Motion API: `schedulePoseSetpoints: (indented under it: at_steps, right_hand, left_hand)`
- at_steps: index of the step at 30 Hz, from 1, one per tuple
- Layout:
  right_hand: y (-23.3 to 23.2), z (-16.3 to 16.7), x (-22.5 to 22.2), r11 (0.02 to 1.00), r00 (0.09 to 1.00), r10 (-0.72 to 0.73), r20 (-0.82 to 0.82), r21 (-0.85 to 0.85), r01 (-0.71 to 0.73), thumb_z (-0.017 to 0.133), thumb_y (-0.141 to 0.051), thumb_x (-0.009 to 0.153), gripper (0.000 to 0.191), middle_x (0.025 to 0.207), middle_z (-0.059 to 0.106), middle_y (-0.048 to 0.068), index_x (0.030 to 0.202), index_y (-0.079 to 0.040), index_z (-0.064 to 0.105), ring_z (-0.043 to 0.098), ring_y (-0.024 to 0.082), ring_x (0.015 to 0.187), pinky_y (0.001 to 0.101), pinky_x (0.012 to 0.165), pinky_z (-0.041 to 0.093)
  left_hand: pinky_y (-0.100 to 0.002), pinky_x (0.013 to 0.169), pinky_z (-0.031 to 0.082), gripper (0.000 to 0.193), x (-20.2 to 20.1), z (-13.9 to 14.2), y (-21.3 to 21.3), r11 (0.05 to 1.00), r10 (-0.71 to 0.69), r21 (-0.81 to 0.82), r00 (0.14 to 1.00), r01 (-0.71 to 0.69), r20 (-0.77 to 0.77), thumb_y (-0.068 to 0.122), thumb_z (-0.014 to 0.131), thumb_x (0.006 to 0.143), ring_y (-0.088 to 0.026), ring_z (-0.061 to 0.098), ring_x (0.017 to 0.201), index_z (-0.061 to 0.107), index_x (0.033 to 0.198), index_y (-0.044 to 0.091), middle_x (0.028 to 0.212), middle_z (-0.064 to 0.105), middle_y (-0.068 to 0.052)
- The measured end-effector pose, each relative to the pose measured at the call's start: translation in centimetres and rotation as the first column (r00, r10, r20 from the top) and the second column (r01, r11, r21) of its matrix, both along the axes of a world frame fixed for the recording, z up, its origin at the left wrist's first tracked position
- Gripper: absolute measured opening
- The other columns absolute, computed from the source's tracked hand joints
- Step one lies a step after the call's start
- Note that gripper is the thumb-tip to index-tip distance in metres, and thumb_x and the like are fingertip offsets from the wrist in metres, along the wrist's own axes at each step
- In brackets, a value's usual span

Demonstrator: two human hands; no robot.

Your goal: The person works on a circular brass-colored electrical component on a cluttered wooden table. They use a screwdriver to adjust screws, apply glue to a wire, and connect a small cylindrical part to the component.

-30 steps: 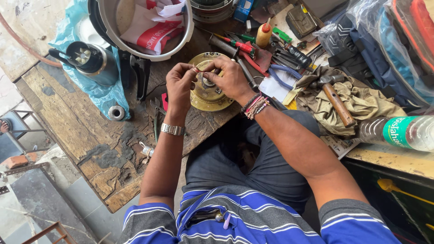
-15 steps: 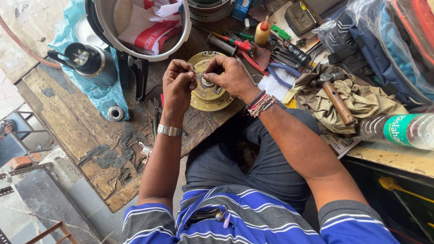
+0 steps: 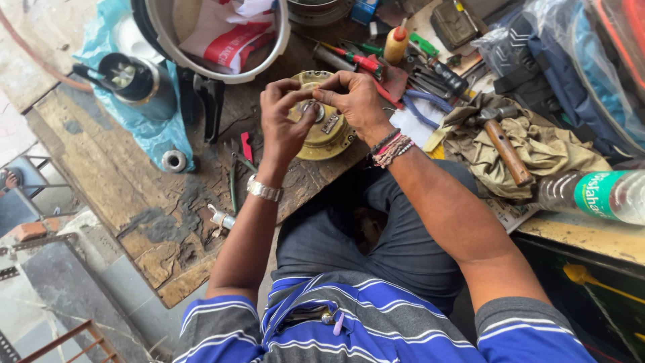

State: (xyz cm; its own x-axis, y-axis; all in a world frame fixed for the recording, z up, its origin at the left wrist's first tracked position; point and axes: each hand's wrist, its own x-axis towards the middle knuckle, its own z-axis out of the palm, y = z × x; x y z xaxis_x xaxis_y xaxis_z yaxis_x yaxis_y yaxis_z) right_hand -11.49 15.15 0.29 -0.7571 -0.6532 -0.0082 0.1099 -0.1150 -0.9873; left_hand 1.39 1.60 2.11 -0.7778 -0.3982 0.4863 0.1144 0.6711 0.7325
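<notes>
A round brass-coloured motor part lies on the worn wooden workbench in front of me. Both hands meet above its centre. My left hand, with a metal watch at the wrist, pinches a small piece over the middle of the part. My right hand, with thread bands at the wrist, closes its fingertips on the same small piece from the other side. The piece itself is mostly hidden by my fingers.
A big metal pot with red-and-white wrappers stands behind. A dark metal jar sits on blue plastic at left. Screwdrivers, pliers, a hammer on a khaki cloth and a plastic bottle lie to the right.
Both hands stay over the brass part, with the fingers shifting slightly around the small piece. The view has drifted a little; nothing else moved.
</notes>
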Motion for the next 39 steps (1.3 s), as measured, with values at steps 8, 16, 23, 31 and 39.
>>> schedulePoseSetpoints:
  at_steps: [8, 16, 23, 31, 39]
  right_hand:
    - [1.4, 2.2, -0.2, 0.904, 0.894, 0.286, -0.346, 0.408, -0.131, 0.08, -0.008, 0.088, 0.013, 0.082, 0.073, 0.004, 0.094, 0.002, 0.074, 0.066, 0.009, 0.076, 0.0248, 0.07, 0.054]
    - [3.7, 5.8, -1.6, 0.924, 0.952, 0.291, -0.091, 0.286, -0.255, 0.079, -0.011, 0.09, 0.013, 0.086, 0.073, 0.001, 0.098, -0.002, 0.075, 0.066, 0.007, 0.074, 0.0219, 0.065, 0.054]
    - [6.2, 7.3, -3.4, 0.971, 0.992, -0.078, -0.095, 0.221, 0.097, 0.076, -0.013, 0.102, 0.011, 0.084, 0.074, 0.003, 0.101, -0.003, 0.075, 0.067, 0.007, 0.068, 0.0206, 0.06, 0.054]
    - [9.3, 5.2, -6.3, 0.945, 0.468, 0.021, -0.884, 0.17, 0.279, 0.07, 0.006, 0.097, 0.01, 0.101, 0.075, 0.018, 0.104, 0.006, 0.077, 0.075, 0.026, 0.093, 0.0364, 0.083, 0.059]
    - [11.7, 1.0, -10.1, 0.754, 0.654, 0.104, -0.749, 0.488, 0.439, 0.079, -0.013, 0.089, 0.022, 0.095, 0.075, 0.018, 0.108, -0.001, 0.079, 0.076, 0.028, 0.085, 0.0389, 0.08, 0.059]
  left_hand:
    - [-0.023, 0.084, 0.056, 0.008, -1.7, -2.6, -1.1, 0.659, -0.107, 0.734, 0.986, 0.167, -0.128, 0.005, 0.067, 0.098, -0.008, 0.063, 0.092, 0.066, 0.105, 0.002, 0.109, 0.066, -0.003]
    - [-0.021, 0.061, 0.045, 0.006, -1.3, -1.5, -1.5, 0.327, -0.225, 0.886, 0.938, 0.328, -0.263, 0.004, 0.064, 0.101, -0.005, 0.055, 0.067, 0.066, 0.103, -0.001, 0.092, 0.069, -0.006]
    - [-0.029, 0.072, 0.057, 0.014, 0.5, 1.0, -6.8, 0.557, 0.223, 0.804, 0.895, 0.208, -0.386, 0.007, 0.067, 0.101, -0.017, 0.069, 0.076, 0.071, 0.101, -0.006, 0.093, 0.076, -0.014]
    - [-0.023, 0.078, 0.064, 0.033, 8.2, 1.4, -9.6, 0.784, 0.334, 0.611, 0.904, -0.11, -0.266, 0.003, 0.07, 0.089, -0.012, 0.075, 0.089, 0.062, 0.121, 0.005, 0.093, 0.075, -0.007]
    - [-0.025, 0.047, 0.037, 0.031, 9.3, -1.1, -5.9, 0.942, 0.112, 0.275, 0.953, -0.191, 0.28, 0.025, 0.08, 0.101, -0.005, 0.052, 0.051, 0.077, 0.079, 0.004, 0.06, 0.065, 0.0]
